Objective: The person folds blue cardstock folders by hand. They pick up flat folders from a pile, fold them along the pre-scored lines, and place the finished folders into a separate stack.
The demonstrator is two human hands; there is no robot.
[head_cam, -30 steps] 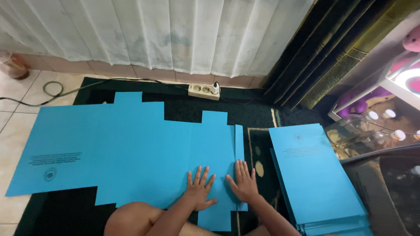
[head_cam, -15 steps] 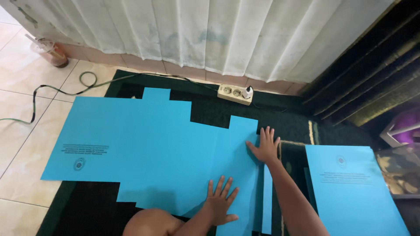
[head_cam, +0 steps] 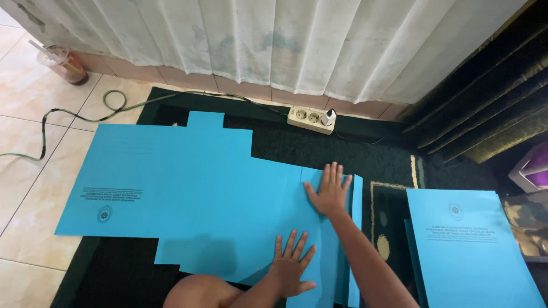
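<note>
Pressing flat on blue sheet (head_cam: 188,188), both palms open, gripping nothing: left hand (head_cam: 292,263) near knee, right hand (head_cam: 328,191) farther out at folded flap. Likely risk: crooked crease if sheet slid on rug (head_cam: 354,154) under uneven pressure.
</note>
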